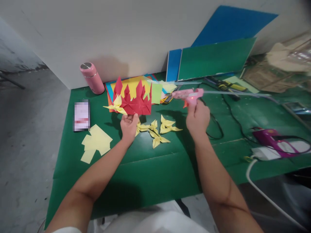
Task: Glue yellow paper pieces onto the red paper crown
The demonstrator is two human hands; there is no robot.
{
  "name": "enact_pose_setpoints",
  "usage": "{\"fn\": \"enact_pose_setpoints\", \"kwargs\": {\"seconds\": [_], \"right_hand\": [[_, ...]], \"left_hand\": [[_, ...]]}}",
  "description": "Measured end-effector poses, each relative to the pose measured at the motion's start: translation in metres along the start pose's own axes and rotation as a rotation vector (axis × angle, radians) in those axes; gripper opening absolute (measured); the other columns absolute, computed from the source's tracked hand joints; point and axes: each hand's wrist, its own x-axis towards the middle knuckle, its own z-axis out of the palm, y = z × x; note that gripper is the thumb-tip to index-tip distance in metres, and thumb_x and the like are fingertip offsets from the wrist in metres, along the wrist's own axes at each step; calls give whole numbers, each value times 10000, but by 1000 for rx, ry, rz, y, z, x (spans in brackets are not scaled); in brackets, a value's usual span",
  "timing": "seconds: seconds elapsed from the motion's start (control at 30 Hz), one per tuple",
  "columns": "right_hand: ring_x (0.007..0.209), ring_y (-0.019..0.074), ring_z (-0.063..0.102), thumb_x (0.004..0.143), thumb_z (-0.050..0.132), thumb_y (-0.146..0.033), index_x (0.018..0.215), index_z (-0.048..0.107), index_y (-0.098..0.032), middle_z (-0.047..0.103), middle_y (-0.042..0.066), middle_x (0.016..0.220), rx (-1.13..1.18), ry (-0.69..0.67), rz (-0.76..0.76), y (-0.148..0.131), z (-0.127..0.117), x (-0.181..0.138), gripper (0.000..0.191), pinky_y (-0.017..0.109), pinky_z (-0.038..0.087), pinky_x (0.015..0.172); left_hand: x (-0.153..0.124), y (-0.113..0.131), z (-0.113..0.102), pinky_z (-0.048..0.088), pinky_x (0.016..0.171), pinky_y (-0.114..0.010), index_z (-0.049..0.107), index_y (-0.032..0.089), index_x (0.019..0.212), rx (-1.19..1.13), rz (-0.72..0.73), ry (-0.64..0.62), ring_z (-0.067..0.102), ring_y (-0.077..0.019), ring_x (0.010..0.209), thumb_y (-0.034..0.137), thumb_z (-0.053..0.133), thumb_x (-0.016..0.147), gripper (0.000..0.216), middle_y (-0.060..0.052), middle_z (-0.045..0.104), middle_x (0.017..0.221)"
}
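My left hand [129,127] is closed on the lower edge of a red folded paper piece [135,98] with several upright points, held above the green table [150,168]. A yellow folded paper shape [116,106] sticks out at its left side. My right hand [197,118] grips a pink glue gun [187,94], its nozzle pointing left toward the red piece, a short gap away. A long clear glue stick [233,93] runs out of the gun's back. Several yellow folded paper shapes [157,129] lie on the table between my hands.
A pink bottle [92,78] and a phone [81,115] are at the left, with yellow paper squares [96,143] nearby. Coloured paper sheets [155,90] lie behind the red piece; blue and green boards [213,58] lean on the wall. A purple glue gun [274,139] and cables lie right.
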Motion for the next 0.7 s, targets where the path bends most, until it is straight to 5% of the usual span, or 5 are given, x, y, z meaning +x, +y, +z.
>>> {"fn": "enact_pose_setpoints", "kwargs": {"seconds": [0.13,0.3,0.53,0.7], "right_hand": [[715,238,517,970,294,-391,808,631,-161,614,126,739,-122,-190,-52,34,12,4,438,359,374,665],[842,306,552,930,321,-324,852,651,-120,652,214,856,-247,-321,-42,53,17,3,396,424,403,746],[964,377,576,888,425,-324,1065,601,-84,650,260,1022,-132,-355,22,33,7,0,347,499,421,831],[1029,351,580,861,540,-369,1059,582,-183,657,188,1089,113,-344,-170,-4,-21,3,275,495,437,869]], "left_hand": [[2,-1,-3,588,821,-260,570,206,840,-34,64,-3,723,-116,736,393,844,670,372,36,707,709],[1,0,0,591,872,-315,541,228,886,-125,55,-56,732,-152,848,499,844,643,473,41,699,727],[1,0,1,594,882,-333,572,233,883,-160,21,-91,735,-152,845,483,864,627,461,20,734,808],[-1,-1,1,596,868,-315,581,234,881,-142,-2,-80,735,-136,816,435,860,655,412,23,747,813]]}}
